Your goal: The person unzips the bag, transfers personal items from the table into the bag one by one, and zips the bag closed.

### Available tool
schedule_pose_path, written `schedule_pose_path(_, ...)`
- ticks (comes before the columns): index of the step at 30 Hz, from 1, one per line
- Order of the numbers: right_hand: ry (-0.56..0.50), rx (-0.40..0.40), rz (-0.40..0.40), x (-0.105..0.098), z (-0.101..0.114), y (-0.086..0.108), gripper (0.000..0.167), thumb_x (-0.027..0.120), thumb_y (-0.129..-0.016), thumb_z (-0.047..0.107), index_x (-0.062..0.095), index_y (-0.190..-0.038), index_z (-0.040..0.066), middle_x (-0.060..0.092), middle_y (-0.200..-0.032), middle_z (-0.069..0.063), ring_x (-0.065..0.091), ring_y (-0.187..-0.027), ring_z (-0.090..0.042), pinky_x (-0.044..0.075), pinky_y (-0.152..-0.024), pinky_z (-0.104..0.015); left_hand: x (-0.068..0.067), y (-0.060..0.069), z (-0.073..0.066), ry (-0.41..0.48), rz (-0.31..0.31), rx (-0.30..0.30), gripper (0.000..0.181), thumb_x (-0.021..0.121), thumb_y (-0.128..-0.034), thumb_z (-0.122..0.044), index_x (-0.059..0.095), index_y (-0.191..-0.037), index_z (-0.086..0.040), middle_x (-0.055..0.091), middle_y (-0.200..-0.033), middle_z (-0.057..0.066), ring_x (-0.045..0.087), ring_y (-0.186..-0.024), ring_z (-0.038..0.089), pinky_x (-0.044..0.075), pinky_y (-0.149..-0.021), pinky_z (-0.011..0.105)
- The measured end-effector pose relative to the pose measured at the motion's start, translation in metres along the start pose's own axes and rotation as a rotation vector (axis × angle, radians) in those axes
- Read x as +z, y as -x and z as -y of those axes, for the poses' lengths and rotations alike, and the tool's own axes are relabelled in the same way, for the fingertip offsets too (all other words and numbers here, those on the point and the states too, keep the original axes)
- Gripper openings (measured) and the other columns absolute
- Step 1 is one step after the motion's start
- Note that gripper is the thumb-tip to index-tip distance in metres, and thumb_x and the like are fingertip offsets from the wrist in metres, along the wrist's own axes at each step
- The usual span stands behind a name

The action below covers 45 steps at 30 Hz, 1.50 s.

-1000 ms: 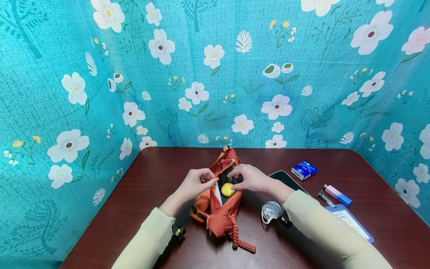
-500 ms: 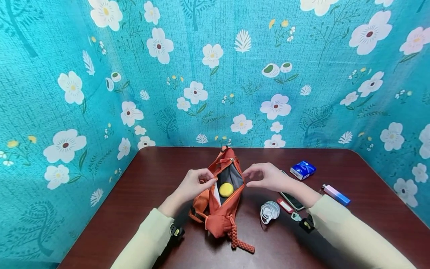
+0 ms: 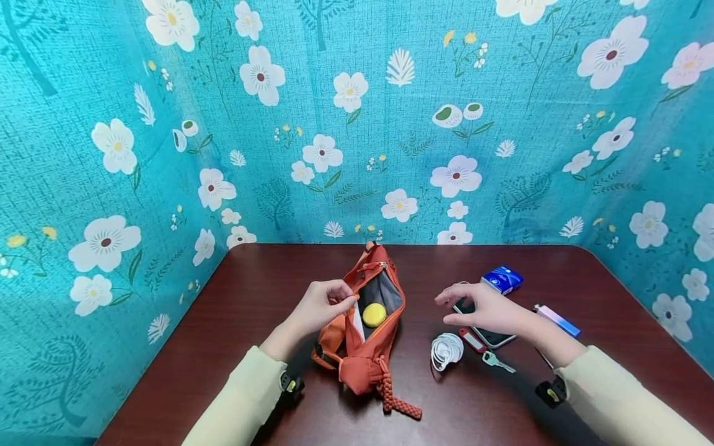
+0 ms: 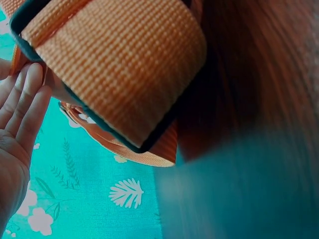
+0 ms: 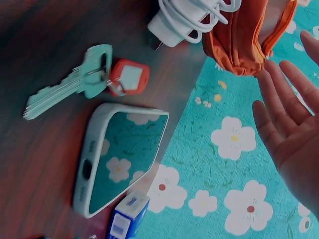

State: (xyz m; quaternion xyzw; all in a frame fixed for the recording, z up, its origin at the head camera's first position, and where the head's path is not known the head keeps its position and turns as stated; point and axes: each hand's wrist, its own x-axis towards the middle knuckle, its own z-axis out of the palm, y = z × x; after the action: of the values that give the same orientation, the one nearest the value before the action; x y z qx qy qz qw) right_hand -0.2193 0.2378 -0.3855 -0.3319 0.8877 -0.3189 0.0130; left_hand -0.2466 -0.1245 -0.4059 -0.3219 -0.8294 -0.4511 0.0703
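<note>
An orange-red bag [image 3: 385,331] lies unzipped on the table, its grey lining showing. Inside it sits a round yellow object [image 3: 374,314] beside something white along the left edge. My left hand [image 3: 319,308] pinches the left edge of the opening between thumb and fingers. To the bag's right, my right hand [image 3: 491,307] hovers with relaxed fingers, holding nothing. Partly beneath it in the head view is a phone [image 5: 132,149], seen whole in the right wrist view. The bag's orange strap [image 4: 124,64] fills much of the left wrist view.
Right of the bag lie a white charger with coiled cable [image 3: 447,351] and a key [image 3: 498,361] with a red tag [image 3: 471,340]. Farther right are a blue packet [image 3: 504,280] and a pink-and-blue stick [image 3: 559,320]. A flowered curtain [image 3: 357,124] hangs behind the table.
My right hand has come out of the bag's opening and moved right, over the phone. My left hand has kept its pinch on the bag's edge.
</note>
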Motion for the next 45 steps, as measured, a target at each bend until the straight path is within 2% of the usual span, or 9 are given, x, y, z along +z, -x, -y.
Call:
schedule_pose_path(4,-0.022,0.014,0.024,-0.004,-0.001,0.012,0.04,0.071,-0.089,0.034,0.064,-0.122,0.015,0.066,-0.114,0.002,0.061,-0.102,-0.018,0.049,-0.086,-0.047,-0.001,0.0,-0.002,-0.006,-0.002,0.003,0.006,0.07,-0.0899,-0.013,0.068,-0.084,-0.014,0.063,-0.072,-0.008,0.057,-0.063,0.01,0.051,-0.059,0.029)
schedule_pose_path(13,-0.032,0.038,0.029,0.001,-0.009,0.03,0.046,0.078,-0.083,0.029,0.063,-0.125,0.018,0.064,-0.12,0.003,0.058,-0.11,-0.019,0.049,-0.089,-0.045,-0.002,0.0,0.0,-0.003,0.006,0.003,0.006,0.07,-0.0905,-0.014,0.068,-0.084,-0.014,0.063,-0.073,-0.008,0.057,-0.064,0.01,0.051,-0.06,0.028)
schedule_pose_path(17,-0.045,0.044,0.048,0.005,-0.012,0.035,0.051,0.078,-0.082,0.031,0.061,-0.128,0.019,0.061,-0.126,0.0,0.054,-0.116,-0.025,0.048,-0.09,-0.051,-0.001,0.0,0.001,0.0,0.009,0.002,0.006,0.07,-0.0907,-0.015,0.068,-0.085,-0.014,0.063,-0.073,-0.008,0.057,-0.063,0.01,0.051,-0.059,0.028)
schedule_pose_path(22,-0.081,0.036,0.088,0.012,-0.014,0.038,0.059,0.079,-0.082,0.029,0.056,-0.133,0.012,0.055,-0.133,-0.008,0.049,-0.12,-0.03,0.043,-0.091,-0.06,-0.002,-0.002,0.001,-0.002,0.008,0.004,0.006,0.07,-0.0906,-0.014,0.068,-0.085,-0.014,0.063,-0.073,-0.008,0.056,-0.063,0.01,0.051,-0.059,0.028)
schedule_pose_path(25,-0.077,0.013,0.099,0.017,-0.016,0.039,0.063,0.079,-0.081,0.029,0.054,-0.135,0.008,0.054,-0.135,-0.008,0.049,-0.121,-0.027,0.043,-0.093,-0.058,-0.002,-0.002,0.002,-0.01,0.004,0.004,0.006,0.07,-0.0904,-0.014,0.068,-0.085,-0.015,0.063,-0.073,-0.009,0.056,-0.063,0.01,0.051,-0.059,0.028)
schedule_pose_path(28,-0.052,-0.023,0.103,0.021,-0.018,0.038,0.065,0.08,-0.08,0.03,0.053,-0.135,0.006,0.055,-0.135,-0.007,0.049,-0.122,-0.025,0.045,-0.095,-0.047,-0.002,-0.001,0.002,-0.012,0.003,0.001,0.006,0.07,-0.0902,-0.015,0.068,-0.085,-0.015,0.063,-0.073,-0.009,0.056,-0.063,0.01,0.05,-0.058,0.028)
schedule_pose_path(32,-0.052,-0.04,0.126,0.025,-0.02,0.038,0.067,0.08,-0.08,0.031,0.053,-0.135,0.005,0.055,-0.134,-0.007,0.049,-0.122,-0.027,0.045,-0.097,-0.042,-0.001,0.0,0.003,-0.014,-0.001,-0.005,0.006,0.071,-0.09,-0.015,0.068,-0.085,-0.015,0.063,-0.073,-0.009,0.056,-0.063,0.01,0.05,-0.058,0.028)
schedule_pose_path(39,-0.127,-0.003,0.2,0.032,-0.022,0.036,0.065,0.081,-0.08,0.027,0.053,-0.135,0.006,0.057,-0.132,-0.005,0.051,-0.12,-0.021,0.043,-0.098,-0.044,-0.001,0.001,0.002,-0.011,-0.008,-0.006,0.006,0.071,-0.0891,-0.012,0.068,-0.084,-0.015,0.063,-0.072,-0.009,0.056,-0.063,0.011,0.05,-0.058,0.029)
schedule_pose_path(45,-0.155,-0.034,0.204,0.037,-0.023,0.033,0.06,0.08,-0.081,0.024,0.055,-0.132,0.006,0.059,-0.128,-0.007,0.054,-0.114,-0.017,0.047,-0.092,-0.049,-0.001,0.002,0.002,-0.003,-0.004,-0.013,0.006,0.071,-0.0894,-0.013,0.068,-0.085,-0.015,0.063,-0.073,-0.009,0.056,-0.063,0.011,0.05,-0.058,0.031)
